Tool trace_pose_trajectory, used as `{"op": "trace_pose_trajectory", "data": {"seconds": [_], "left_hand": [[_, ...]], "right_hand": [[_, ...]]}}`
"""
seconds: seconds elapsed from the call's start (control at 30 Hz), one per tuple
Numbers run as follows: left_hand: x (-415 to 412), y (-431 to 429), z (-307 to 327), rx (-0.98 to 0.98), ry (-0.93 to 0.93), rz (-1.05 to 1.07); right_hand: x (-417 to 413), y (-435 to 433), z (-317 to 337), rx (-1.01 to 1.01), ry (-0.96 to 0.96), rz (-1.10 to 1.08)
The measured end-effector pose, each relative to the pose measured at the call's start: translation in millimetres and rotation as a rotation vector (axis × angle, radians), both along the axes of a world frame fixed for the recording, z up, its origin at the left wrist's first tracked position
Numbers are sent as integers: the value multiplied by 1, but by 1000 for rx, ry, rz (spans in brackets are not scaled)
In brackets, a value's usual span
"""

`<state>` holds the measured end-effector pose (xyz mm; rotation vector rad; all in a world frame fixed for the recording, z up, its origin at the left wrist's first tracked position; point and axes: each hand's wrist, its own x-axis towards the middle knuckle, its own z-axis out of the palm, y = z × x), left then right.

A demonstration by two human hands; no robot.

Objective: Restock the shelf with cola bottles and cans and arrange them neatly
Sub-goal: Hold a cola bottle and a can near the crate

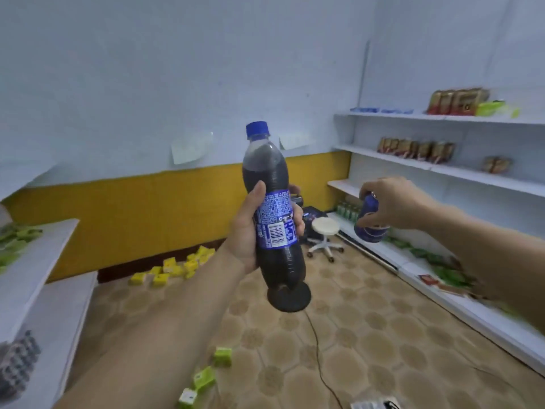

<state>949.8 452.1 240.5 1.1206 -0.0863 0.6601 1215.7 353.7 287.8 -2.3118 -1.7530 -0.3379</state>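
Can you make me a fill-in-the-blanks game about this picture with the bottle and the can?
1. The left hand holds the cola bottle with its cap pointing ____.
2. The right hand holds a can that is coloured ____.
3. The stool on the floor has a ____ seat.
Missing words: up; blue; white.

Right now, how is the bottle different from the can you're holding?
The cola bottle is tall; the can is short. The bottle is clear, showing dark drink, with a blue cap; the can is opaque blue. The left hand wraps the bottle's middle; the right hand grips the can near its top. Both are held in the air.
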Motion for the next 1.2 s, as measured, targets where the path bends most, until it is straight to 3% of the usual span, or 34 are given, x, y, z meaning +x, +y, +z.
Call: {"op": "trace_pose_trajectory", "data": {"seconds": [0.2, 0.33, 0.47, 0.63, 0.9, 1.2], "left_hand": [[179, -2, 18, 18, -43, -246], [263, 18, 23, 26, -73, -336], [331, 55, 11, 15, -94, -403], [400, 138, 0, 32, -96, -406], [504, 292, 32, 106, 5, -304], [602, 380, 31, 99, 32, -308]], "right_hand": [[141, -42, 15, 79, 50, -145], [208, -47, 14, 185, 93, -203], [271, -30, 2, 159, 65, -245], [348, 34, -4, 156, 43, -290], [453, 160, 13, 167, -9, -337], [550, 260, 11, 102, -36, -304]]}}
